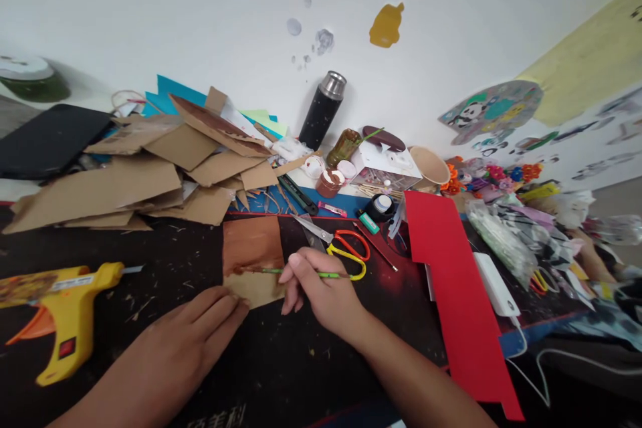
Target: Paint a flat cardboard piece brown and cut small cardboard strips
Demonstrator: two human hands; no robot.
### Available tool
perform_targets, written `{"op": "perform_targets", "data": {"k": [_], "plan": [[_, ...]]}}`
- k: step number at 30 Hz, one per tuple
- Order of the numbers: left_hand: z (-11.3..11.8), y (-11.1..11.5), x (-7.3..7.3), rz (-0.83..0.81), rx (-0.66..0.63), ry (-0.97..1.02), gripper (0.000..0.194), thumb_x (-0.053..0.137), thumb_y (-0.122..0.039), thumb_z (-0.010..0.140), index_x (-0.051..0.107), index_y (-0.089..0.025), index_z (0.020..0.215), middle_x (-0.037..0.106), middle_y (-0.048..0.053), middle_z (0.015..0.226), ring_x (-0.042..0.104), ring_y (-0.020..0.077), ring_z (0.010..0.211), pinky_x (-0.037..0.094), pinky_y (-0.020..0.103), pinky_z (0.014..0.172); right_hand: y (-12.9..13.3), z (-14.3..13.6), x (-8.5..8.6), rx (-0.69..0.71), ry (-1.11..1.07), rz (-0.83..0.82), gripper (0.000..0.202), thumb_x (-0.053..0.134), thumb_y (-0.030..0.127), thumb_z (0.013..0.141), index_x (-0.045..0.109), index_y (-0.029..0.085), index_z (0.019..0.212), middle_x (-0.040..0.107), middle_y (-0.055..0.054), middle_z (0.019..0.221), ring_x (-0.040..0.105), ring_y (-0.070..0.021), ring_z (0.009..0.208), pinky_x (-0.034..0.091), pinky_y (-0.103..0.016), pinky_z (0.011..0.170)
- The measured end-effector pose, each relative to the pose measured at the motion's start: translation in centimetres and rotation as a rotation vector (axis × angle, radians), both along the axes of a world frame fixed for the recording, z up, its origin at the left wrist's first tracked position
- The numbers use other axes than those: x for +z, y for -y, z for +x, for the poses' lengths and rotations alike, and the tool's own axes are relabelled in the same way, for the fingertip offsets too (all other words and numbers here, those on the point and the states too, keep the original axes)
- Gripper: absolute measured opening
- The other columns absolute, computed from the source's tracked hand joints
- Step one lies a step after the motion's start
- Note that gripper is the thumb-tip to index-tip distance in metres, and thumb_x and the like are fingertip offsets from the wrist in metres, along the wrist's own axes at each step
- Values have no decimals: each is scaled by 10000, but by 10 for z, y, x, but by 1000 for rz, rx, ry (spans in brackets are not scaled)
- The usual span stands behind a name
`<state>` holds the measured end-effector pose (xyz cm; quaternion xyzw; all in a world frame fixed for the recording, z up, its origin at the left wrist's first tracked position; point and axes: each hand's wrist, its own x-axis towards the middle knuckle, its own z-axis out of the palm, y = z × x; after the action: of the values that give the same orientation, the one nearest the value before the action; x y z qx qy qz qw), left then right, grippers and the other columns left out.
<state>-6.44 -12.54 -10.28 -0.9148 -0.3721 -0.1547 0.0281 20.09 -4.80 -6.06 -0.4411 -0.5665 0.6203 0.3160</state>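
Note:
A square cardboard piece [253, 241] lies on the dark mat, its upper part coated in brown paint and its lower part bare. My left hand [200, 328] rests flat with fingertips on the lower left corner of the piece. In my right hand [321, 287] is a thin green paintbrush [328, 275], pinched between thumb and fingers, its tip touching the lower edge of the painted area. Scissors [350, 247] with red and yellow handles lie just beyond my right hand. An open jar of brown paint [330, 182] stands farther back.
A yellow glue gun [75, 307] lies at left, below piled cardboard scraps [100, 190]. A black thermos [324, 109] and a murky glass jar [344, 148] stand near the wall. Red card [461, 294] and a white power strip [495, 284] lie at right.

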Motion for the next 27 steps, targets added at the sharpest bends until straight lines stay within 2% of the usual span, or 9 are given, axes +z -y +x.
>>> {"op": "perform_targets", "data": {"k": [4, 9, 12, 17, 23, 27], "plan": [[4, -2, 4, 49, -9, -20, 618, 445, 43, 892, 812, -176, 1338, 873, 86, 1219, 817, 259, 1151, 699, 344, 972, -3, 3, 3, 32, 26, 14, 645, 596, 805, 1079, 714, 196, 906, 693, 12, 570, 670, -136, 489, 519, -223, 518], [3, -1, 5, 54, -12, 8, 632, 450, 59, 883, 790, -174, 1362, 863, 82, 1243, 800, 260, 1178, 680, 340, 980, -7, 17, 8, -31, 42, 0, 637, 628, 806, 1063, 706, 198, 889, 672, 19, 540, 685, -148, 490, 507, -222, 507], [3, 0, 2, 14, -11, 42, 636, 444, 56, 898, 774, -182, 1387, 851, 83, 1245, 781, 249, 1192, 658, 330, 1001, -5, 9, 4, -44, 22, -17, 643, 622, 816, 1060, 693, 202, 882, 676, 18, 547, 687, -148, 488, 508, -223, 504], [10, 3, -4, 38, 70, 86, 601, 409, 42, 928, 786, -172, 1343, 834, 100, 1206, 762, 268, 1179, 651, 367, 1007, -2, -9, -2, 34, 15, -11, 654, 591, 819, 1075, 708, 198, 904, 684, 17, 572, 683, -138, 489, 513, -218, 507], [3, -1, 2, 86, -6, 46, 602, 424, 57, 901, 791, -158, 1327, 852, 87, 1219, 776, 258, 1165, 659, 346, 976, -5, 2, 2, 21, 19, -35, 641, 614, 809, 1068, 707, 197, 903, 695, 15, 576, 685, -135, 488, 517, -214, 507], [1, 2, -3, 28, -26, 54, 620, 444, 43, 904, 768, -155, 1395, 848, 102, 1257, 774, 265, 1209, 657, 357, 1015, -5, -4, 3, 10, 15, -59, 630, 608, 803, 1070, 692, 204, 894, 695, 16, 582, 700, -143, 505, 512, -217, 502]]}}
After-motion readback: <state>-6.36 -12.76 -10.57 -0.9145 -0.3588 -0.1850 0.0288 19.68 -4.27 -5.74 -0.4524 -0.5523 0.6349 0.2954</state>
